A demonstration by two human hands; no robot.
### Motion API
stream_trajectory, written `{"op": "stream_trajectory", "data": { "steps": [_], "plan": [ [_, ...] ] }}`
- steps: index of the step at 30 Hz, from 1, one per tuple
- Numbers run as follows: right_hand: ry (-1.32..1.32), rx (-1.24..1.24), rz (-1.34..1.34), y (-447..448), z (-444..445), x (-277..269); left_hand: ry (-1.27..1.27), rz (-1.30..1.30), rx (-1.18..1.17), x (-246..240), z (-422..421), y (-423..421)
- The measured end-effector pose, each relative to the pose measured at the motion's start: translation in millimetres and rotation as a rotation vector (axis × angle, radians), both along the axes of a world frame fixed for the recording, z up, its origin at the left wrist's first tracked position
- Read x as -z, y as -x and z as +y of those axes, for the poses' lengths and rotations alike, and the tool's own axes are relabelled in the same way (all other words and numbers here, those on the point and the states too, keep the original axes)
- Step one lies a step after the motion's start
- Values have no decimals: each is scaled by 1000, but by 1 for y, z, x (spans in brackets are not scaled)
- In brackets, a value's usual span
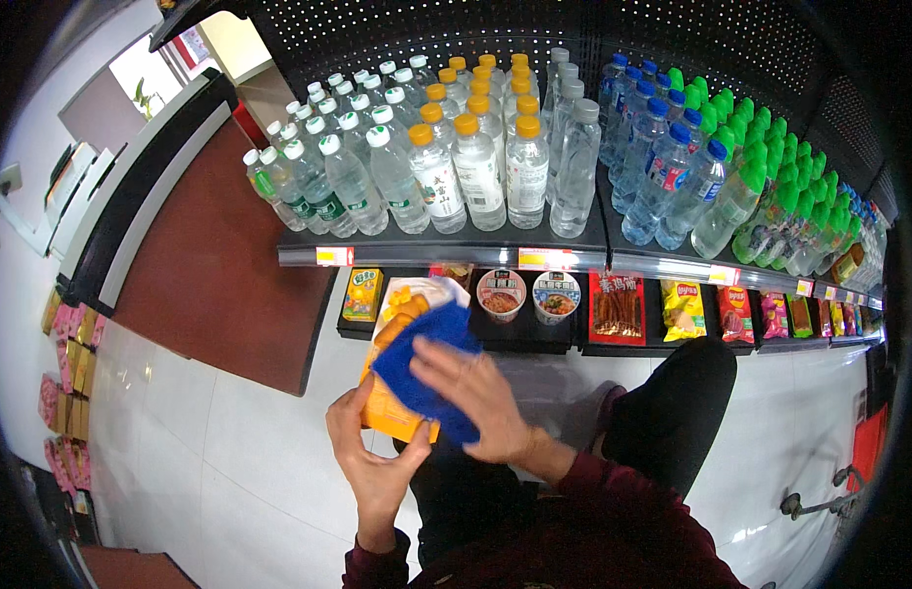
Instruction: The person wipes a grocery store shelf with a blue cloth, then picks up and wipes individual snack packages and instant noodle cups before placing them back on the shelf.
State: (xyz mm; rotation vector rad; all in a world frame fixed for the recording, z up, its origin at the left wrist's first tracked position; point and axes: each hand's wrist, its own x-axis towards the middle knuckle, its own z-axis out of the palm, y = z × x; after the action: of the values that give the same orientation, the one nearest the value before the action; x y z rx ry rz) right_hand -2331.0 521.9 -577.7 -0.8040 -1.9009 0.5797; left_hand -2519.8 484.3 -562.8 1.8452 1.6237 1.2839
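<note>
My left hand [373,460] grips the lower end of a yellow-and-white snack package [389,414], thumb on one side and fingers on the other. A picture of golden pastry-like food shows on its front. Across that front lies a blue cloth [401,367], pressed down under the spread fingers of my right hand [479,401]. The cloth and right hand are blurred, and they hide much of the package's right side. Both hands are above my lap, in front of the bottom shelf.
Rows of water bottles [434,188] stand on the black shelf [426,245]. Below are a yellow carton [363,296], two instant noodle cups [501,296], a red snack bag [618,309] and chip bags [682,311]. Boxes [74,361] line the far left. My bent knee [676,397] nears the bottom shelf.
</note>
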Motion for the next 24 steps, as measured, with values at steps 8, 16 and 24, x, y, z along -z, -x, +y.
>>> {"op": "stream_trajectory", "data": {
  "steps": [8, 16, 24],
  "plan": [
    [-115, 25, -242, 15, -15, -2, -57, 298, -53, -14, -4, -9],
    [-317, -17, -372, 34, 42, -26, -68, 276, -57, -9, -10, -4],
    [210, 145, -440, 8, 136, -32, -79, 302, -43, -6, -15, -2]
  ]
}}
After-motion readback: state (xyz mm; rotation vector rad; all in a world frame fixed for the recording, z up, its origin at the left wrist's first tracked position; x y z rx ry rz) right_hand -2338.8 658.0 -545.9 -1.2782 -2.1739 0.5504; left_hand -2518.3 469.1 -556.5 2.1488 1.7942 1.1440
